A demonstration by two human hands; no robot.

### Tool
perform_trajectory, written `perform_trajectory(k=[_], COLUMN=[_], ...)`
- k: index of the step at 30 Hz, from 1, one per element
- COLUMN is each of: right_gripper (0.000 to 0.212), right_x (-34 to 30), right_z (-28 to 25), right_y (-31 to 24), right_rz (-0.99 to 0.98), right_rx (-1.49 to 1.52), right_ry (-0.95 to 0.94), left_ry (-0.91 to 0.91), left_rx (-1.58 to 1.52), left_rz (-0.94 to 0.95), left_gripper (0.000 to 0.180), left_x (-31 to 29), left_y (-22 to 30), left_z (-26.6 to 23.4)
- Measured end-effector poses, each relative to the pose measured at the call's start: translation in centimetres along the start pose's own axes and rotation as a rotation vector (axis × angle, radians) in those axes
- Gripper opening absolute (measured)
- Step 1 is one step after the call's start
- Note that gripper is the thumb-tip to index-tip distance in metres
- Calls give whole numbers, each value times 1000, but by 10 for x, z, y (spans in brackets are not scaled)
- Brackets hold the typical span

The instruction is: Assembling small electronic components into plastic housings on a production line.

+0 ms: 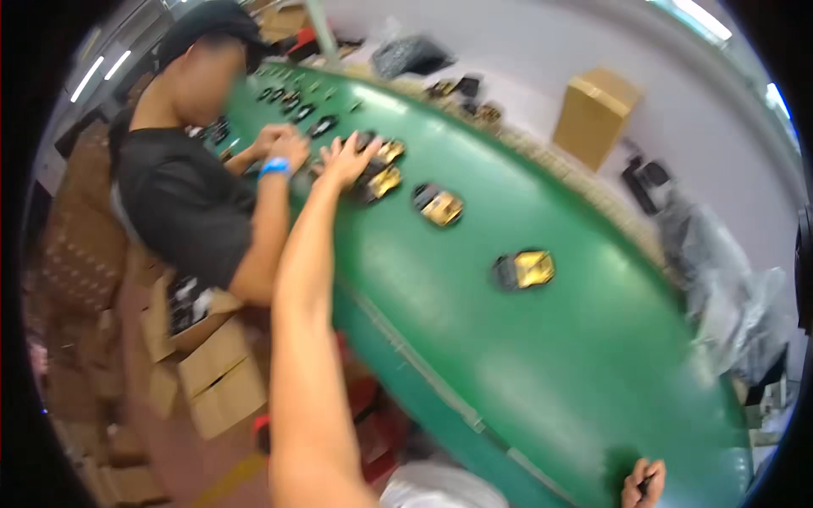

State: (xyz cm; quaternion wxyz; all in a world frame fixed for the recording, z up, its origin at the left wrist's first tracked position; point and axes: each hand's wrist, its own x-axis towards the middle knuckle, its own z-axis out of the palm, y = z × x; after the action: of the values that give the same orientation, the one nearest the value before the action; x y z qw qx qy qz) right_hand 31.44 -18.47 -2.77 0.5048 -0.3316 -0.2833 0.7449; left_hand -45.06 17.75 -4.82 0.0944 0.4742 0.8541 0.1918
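My left hand reaches far out along the green work surface, its fingers spread over a cluster of black-and-gold toy cars. Its fingertips are at or just above a dark part of that cluster; I cannot tell if they touch it. To the right stand two more black-and-gold cars, a nearer one and a farther one. At the lower right edge my right hand is closed round a small black thing, mostly hidden by the fingers.
A co-worker in a black shirt sits at the left, hands close to my left hand. Several small dark parts lie farther up the surface. A cardboard box and clear plastic bags line the far side. Open cartons stand at the lower left.
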Motion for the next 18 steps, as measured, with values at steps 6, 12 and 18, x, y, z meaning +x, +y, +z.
perform_trajectory(k=[6,12,18], right_gripper=[25,23,27], right_x=[-3,0,1], right_z=[1,-13,-10], right_y=[-2,4,6], right_rz=[30,4,-46], right_rx=[43,-1,-60], right_ry=[-48,-15,-20], left_ry=[-48,-19,59], left_rx=[43,109,145], left_rz=[103,367,564], left_gripper=[106,101,89], left_x=[-38,-49,-77], left_y=[58,55,80], left_z=[2,19,29])
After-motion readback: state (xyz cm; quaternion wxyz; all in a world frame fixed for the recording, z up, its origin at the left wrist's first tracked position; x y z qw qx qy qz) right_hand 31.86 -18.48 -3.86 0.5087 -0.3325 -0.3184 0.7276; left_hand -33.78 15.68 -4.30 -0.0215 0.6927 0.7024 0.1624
